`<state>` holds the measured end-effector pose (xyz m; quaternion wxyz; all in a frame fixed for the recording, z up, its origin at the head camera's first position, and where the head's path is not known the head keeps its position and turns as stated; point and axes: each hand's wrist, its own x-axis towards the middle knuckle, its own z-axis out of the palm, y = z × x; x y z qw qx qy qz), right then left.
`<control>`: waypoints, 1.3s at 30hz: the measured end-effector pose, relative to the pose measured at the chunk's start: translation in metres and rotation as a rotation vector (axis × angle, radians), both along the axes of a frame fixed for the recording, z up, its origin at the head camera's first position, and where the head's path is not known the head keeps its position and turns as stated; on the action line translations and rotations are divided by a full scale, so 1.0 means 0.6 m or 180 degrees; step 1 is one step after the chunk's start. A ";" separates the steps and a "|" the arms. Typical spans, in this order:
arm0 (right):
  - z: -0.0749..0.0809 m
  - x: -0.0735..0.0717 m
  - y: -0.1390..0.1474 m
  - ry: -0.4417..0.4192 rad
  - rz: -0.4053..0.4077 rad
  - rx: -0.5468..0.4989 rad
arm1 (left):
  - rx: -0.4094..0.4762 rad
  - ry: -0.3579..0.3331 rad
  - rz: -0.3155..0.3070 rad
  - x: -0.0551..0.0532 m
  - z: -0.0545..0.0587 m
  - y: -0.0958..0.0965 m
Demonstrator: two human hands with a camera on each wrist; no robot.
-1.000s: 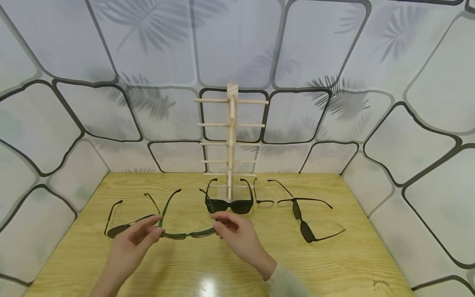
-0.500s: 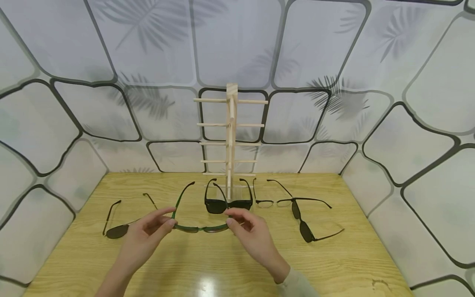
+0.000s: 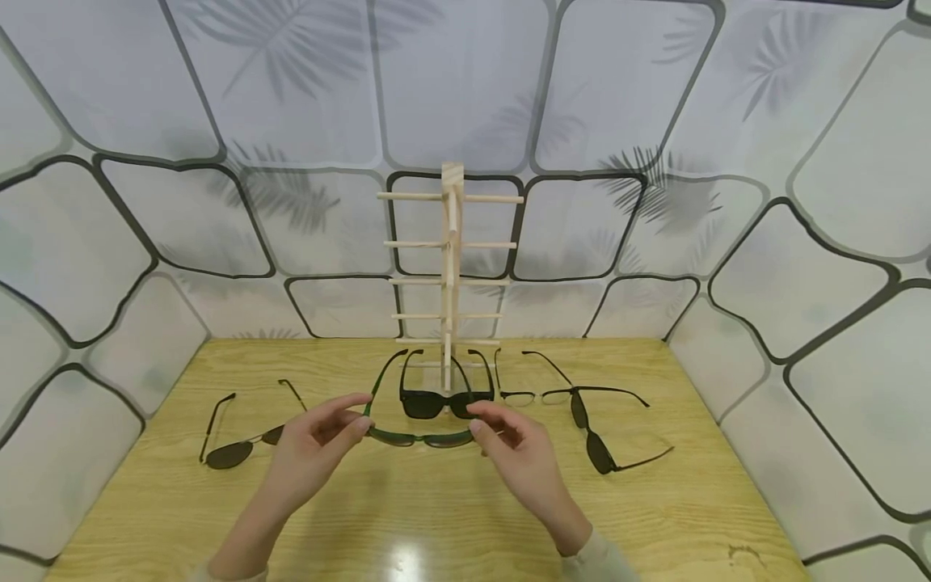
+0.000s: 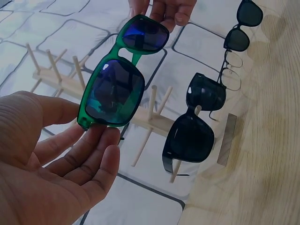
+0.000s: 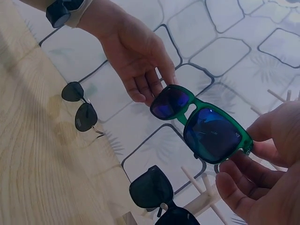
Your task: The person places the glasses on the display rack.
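Note:
Green-framed sunglasses (image 3: 420, 440) with blue mirrored lenses (image 4: 115, 91) are held up between both hands, temples pointing away toward the rack. My left hand (image 3: 313, 444) pinches the frame's left corner between thumb and fingers. At the opposite corner my right hand (image 3: 520, 457) pinches the frame the same way. Just behind them, black sunglasses (image 3: 425, 404) sit at the lowest part of a wooden display rack (image 3: 452, 267), whose upper pegs are bare. In the right wrist view the green sunglasses (image 5: 201, 124) show both lenses, with a hand at each end.
Thin-rimmed sunglasses (image 3: 231, 455) lie on the wood-grain table (image 3: 407, 525) at left. Right of the rack are clear-lens eyeglasses (image 3: 537, 397), close beside other black sunglasses (image 3: 600, 453). Patterned walls (image 3: 320, 226) close in the back and both sides.
Both hands have carried the green sunglasses to the right and slightly away from me, so they now line up in front of the rack. The other glasses stay where they were.

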<state>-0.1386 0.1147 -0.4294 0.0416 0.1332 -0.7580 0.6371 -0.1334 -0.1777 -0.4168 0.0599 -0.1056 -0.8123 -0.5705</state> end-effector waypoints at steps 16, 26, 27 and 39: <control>0.002 -0.019 0.021 0.0134 -0.0253 0.0019 | -0.0078 -0.0057 -0.0023 -0.033 -0.002 0.028; 0.002 -0.043 0.026 -0.0102 -0.0375 0.0045 | -0.0083 -0.0018 0.0020 -0.055 -0.001 0.041; 0.002 -0.045 0.026 -0.0119 -0.0375 0.0052 | -0.0086 -0.0021 0.0046 -0.056 0.000 0.043; -0.004 -0.072 0.026 -0.0107 -0.0430 0.0070 | -0.0020 0.0012 0.0089 -0.084 -0.007 0.056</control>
